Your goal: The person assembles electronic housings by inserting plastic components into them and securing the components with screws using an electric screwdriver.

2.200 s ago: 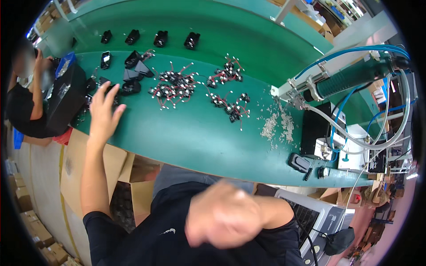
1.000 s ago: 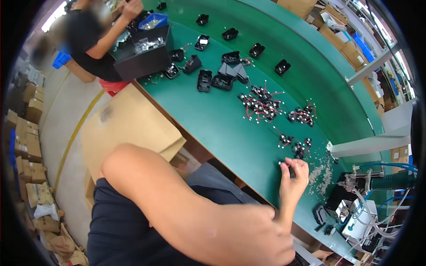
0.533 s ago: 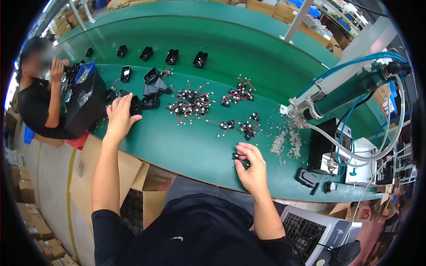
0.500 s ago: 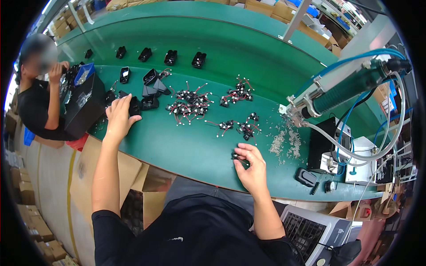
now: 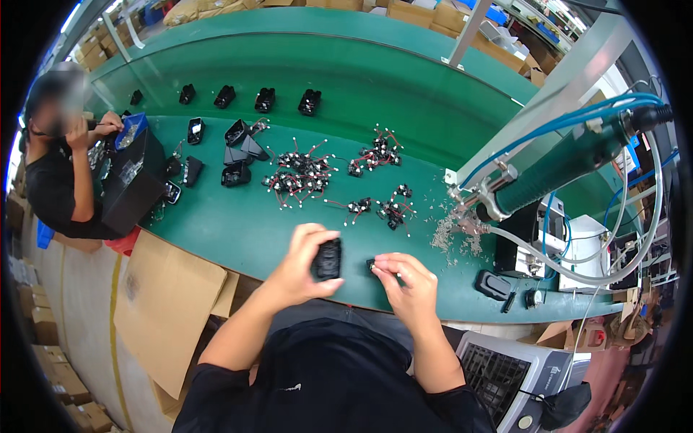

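My left hand [image 5: 294, 273] is closed around a black plastic housing [image 5: 329, 260], held near the front edge of the green table [image 5: 281, 238]. Just to its right, my right hand [image 5: 411, 283] pinches a small black part [image 5: 371, 265] between thumb and fingers; its exact kind is too small to tell. The two pieces are apart. Beyond my hands lies a heap of small black parts with red wires and white connectors [image 5: 299, 173]. Smaller clusters of wired parts [image 5: 395, 211] sit to the right of it. More black housings [image 5: 234, 174] stand at the left.
A green electric screwdriver [image 5: 552, 173] hangs from a stand at the right, above scattered small screws [image 5: 446, 234]. Black housings [image 5: 310, 102] form a row at the back. A co-worker [image 5: 58, 166] sits left beside a black bin [image 5: 136, 184]. A cardboard sheet [image 5: 166, 303] leans at front left.
My left hand has come from the housings at the left to the front middle, bringing a black housing. My right hand still pinches its small part, almost in place.
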{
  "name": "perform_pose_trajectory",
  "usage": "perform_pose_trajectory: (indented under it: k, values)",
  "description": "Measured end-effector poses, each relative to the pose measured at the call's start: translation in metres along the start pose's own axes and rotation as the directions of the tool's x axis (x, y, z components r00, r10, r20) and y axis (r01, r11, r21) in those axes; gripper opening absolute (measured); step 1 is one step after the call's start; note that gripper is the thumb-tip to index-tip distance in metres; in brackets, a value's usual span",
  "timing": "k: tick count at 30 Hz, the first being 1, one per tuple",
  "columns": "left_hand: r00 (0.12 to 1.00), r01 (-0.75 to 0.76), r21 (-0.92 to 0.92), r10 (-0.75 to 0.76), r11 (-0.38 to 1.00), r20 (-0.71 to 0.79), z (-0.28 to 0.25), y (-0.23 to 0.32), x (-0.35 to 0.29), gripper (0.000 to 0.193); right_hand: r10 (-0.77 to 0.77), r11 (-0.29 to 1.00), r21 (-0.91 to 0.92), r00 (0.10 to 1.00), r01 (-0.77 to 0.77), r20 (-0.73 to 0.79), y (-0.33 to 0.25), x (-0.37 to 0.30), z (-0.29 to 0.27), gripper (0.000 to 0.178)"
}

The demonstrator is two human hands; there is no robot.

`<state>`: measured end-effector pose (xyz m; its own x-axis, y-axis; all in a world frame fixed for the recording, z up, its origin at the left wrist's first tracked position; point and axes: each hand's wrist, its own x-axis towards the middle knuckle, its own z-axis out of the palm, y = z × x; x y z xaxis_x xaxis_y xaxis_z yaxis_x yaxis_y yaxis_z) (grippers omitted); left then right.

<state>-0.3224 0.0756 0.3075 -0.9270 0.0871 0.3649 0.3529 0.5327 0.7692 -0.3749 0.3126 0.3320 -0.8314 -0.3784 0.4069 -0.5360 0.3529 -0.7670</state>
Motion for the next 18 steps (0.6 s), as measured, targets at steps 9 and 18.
perform_pose_trajectory:
  k: [9, 18]
  values:
    - [0.987, -0.141, -0.084, 0.147, 0.986, 0.064, 0.054, 0.007, 0.026, 0.095, -0.117, 0.971, -0.208, 0.993, 0.117, 0.013, 0.004, -0.024, -0.001, 0.022]
    - [0.986, -0.168, 0.009, 0.168, 0.986, -0.004, 0.057, 0.008, 0.022, 0.086, -0.176, 0.905, -0.381, 0.981, 0.192, 0.078, -0.002, -0.022, 0.005, 0.019]
